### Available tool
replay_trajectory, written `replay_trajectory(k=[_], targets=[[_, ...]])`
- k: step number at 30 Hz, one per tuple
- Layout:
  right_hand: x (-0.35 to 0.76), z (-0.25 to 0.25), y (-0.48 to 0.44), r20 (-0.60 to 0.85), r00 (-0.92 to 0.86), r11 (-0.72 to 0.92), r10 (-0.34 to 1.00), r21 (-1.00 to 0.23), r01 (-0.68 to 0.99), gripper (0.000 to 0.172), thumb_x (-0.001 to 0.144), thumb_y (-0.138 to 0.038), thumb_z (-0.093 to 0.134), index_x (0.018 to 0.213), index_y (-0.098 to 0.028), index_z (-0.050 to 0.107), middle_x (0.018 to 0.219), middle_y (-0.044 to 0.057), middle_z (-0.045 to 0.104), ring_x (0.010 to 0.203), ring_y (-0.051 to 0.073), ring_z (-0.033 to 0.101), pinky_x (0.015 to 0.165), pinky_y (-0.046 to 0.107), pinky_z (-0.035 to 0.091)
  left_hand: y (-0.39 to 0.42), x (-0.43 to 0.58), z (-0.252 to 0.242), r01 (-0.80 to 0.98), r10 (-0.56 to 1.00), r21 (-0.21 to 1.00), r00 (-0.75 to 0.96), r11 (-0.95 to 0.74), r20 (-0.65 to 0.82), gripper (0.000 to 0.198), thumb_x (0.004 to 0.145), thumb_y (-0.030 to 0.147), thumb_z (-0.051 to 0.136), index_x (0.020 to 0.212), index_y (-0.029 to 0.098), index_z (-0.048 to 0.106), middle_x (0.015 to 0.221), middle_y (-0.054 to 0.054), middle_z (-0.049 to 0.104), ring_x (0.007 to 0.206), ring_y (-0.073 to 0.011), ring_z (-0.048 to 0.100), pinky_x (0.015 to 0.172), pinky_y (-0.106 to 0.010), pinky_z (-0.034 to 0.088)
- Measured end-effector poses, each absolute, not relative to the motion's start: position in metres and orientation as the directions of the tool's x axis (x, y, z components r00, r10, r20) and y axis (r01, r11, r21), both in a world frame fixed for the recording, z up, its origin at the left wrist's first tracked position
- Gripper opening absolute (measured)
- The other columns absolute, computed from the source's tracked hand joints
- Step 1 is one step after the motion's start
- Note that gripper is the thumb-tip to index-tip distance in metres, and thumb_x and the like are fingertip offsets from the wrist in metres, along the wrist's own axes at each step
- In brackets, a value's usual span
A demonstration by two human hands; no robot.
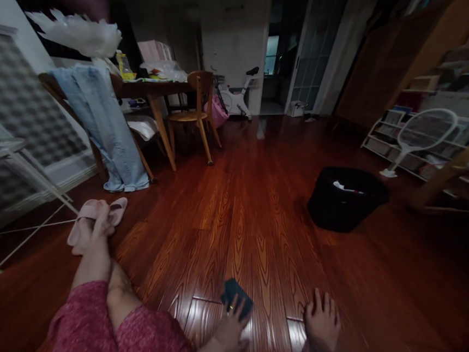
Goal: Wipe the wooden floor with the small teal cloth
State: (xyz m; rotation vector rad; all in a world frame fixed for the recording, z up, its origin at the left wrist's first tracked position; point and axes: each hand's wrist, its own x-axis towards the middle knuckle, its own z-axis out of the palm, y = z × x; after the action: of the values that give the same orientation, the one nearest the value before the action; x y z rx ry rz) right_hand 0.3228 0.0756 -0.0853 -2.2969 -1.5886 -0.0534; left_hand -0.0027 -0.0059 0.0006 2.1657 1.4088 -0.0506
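Note:
I sit on a dark red wooden floor (256,211) with my legs in pink trousers (93,328) stretched to the left. My left hand (231,332), a ring on one finger, lies at the bottom centre with its fingers stretched over the near edge of a small dark teal flat object (236,292) on the floor. My right hand (322,323) rests flat on the boards to the right, fingers spread, holding nothing. One foot wears a pink slipper (85,220).
A black bin (345,199) stands on the floor ahead right. At the left are a wooden table (151,89), a chair (196,115), hanging jeans (107,126) and a white rack (20,179). An electric swatter (423,132) leans by low shelves (389,140).

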Motion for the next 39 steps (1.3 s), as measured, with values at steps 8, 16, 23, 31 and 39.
replay_trajectory(k=[8, 16, 23, 31, 39], targets=[[0.323, -0.079, 0.073, 0.261, 0.346, -0.279, 0.901, -0.263, 0.924, 0.067, 0.091, -0.039, 0.029, 0.151, -0.012, 0.044, 0.156, 0.018, 0.041, 0.147, 0.032, 0.029, 0.117, 0.052, 0.025, -0.001, 0.023, -0.013, 0.575, 0.593, 0.560, 0.786, -0.596, -0.176, 0.051, 0.096, 0.047, 0.051, 0.146, 0.042, 0.046, 0.165, 0.001, 0.024, 0.152, -0.0287, 0.020, 0.121, -0.057, 0.023], [0.322, -0.082, 0.075, 0.244, 0.362, -0.287, 0.900, -0.295, 0.911, 0.068, 0.090, -0.036, 0.028, 0.153, -0.014, 0.040, 0.155, 0.017, 0.043, 0.147, 0.032, 0.029, 0.115, 0.055, 0.025, 0.045, -0.066, 0.015, 0.964, 0.945, 0.156, -0.168, 0.218, -0.280, 0.070, 0.089, 0.018, 0.052, 0.155, 0.033, 0.034, 0.167, -0.005, 0.017, 0.154, -0.0302, 0.011, 0.121, -0.055, 0.022], [0.320, -0.083, 0.077, 0.266, 0.381, -0.306, 0.886, -0.284, 0.909, 0.067, 0.091, -0.037, 0.024, 0.151, -0.015, 0.042, 0.152, 0.016, 0.046, 0.147, 0.030, 0.030, 0.117, 0.052, 0.023, 0.031, -0.066, 0.002, 0.933, 0.888, 0.061, -0.315, 0.354, -0.335, 0.069, 0.092, 0.030, 0.049, 0.158, 0.024, 0.028, 0.166, -0.013, 0.015, 0.152, -0.0395, 0.007, 0.117, -0.064, 0.022], [0.320, -0.080, 0.077, 0.247, 0.366, -0.297, 0.897, -0.278, 0.914, 0.066, 0.092, -0.037, 0.024, 0.152, -0.014, 0.041, 0.153, 0.018, 0.044, 0.147, 0.031, 0.029, 0.117, 0.053, 0.022, -0.010, 0.019, -0.004, 0.647, 0.619, 0.566, 0.734, -0.511, -0.280, 0.059, 0.093, 0.046, 0.049, 0.151, 0.039, 0.040, 0.166, -0.002, 0.022, 0.154, -0.0349, 0.009, 0.120, -0.067, 0.011], [0.320, -0.080, 0.075, 0.237, 0.366, -0.297, 0.900, -0.280, 0.913, 0.066, 0.092, -0.035, 0.025, 0.150, -0.013, 0.043, 0.155, 0.017, 0.041, 0.148, 0.029, 0.026, 0.116, 0.052, 0.023, 0.007, 0.014, 0.012, 0.625, 0.630, 0.571, 0.743, -0.532, -0.225, 0.055, 0.095, 0.052, 0.050, 0.147, 0.036, 0.046, 0.166, -0.002, 0.023, 0.153, -0.0284, 0.017, 0.122, -0.057, 0.017]])
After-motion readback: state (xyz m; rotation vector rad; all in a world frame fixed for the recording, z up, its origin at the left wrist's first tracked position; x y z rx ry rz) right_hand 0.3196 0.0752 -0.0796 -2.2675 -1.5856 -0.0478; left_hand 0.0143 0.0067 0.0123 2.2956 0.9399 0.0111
